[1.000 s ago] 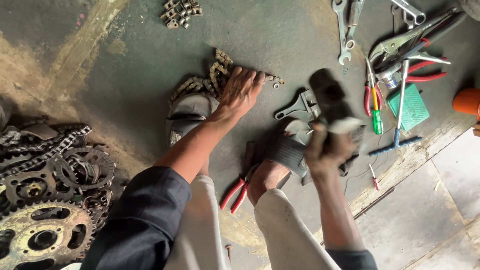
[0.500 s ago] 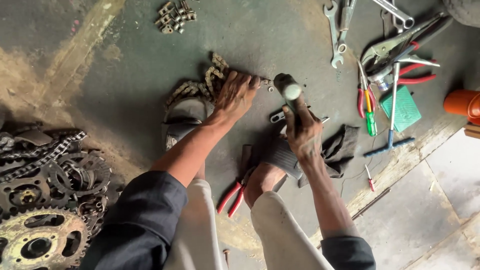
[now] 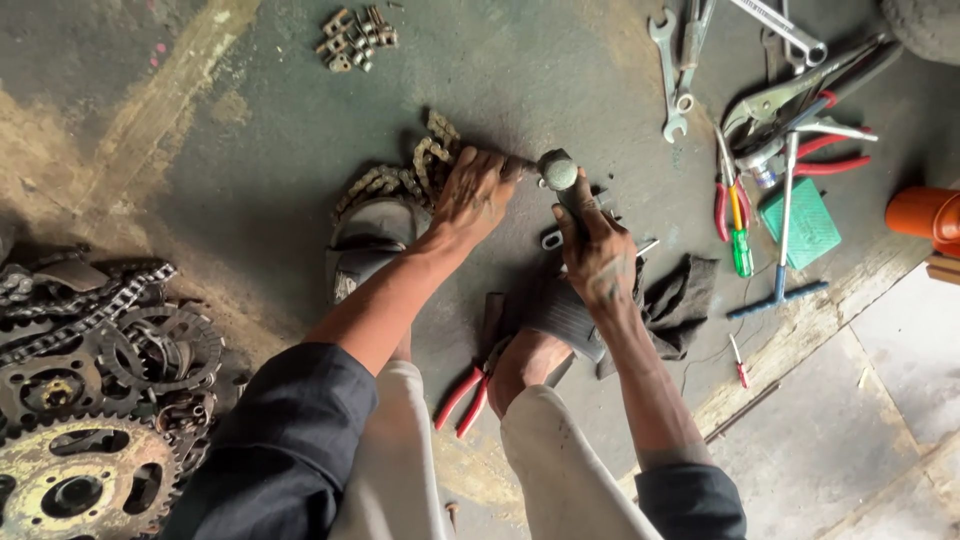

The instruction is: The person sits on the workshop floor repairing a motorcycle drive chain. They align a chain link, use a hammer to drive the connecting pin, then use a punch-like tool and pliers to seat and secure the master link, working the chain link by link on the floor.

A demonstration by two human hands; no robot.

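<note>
My left hand [image 3: 478,192] presses down on a rusty drive chain [image 3: 405,170] that lies bunched on the dark concrete floor by my left sandal [image 3: 365,240]. My right hand [image 3: 597,248] grips a hammer; its round head [image 3: 558,171] is down low, right beside my left fingertips and the end of the chain. Small metal pieces [image 3: 557,236] lie on the floor under my right hand. My right foot rests on a black sandal [image 3: 560,322].
Wrenches [image 3: 672,70], pliers [image 3: 825,150], screwdrivers [image 3: 738,232] and a green box [image 3: 810,222] lie to the right. Red-handled pliers [image 3: 462,398] are between my legs, a dark rag [image 3: 675,300] beside them. Sprockets and chains [image 3: 90,380] pile at left. Loose links [image 3: 353,38] lie far up.
My right hand swung the hammer down from a raised position to the chain end by my left fingers. My left hand stayed on the chain.
</note>
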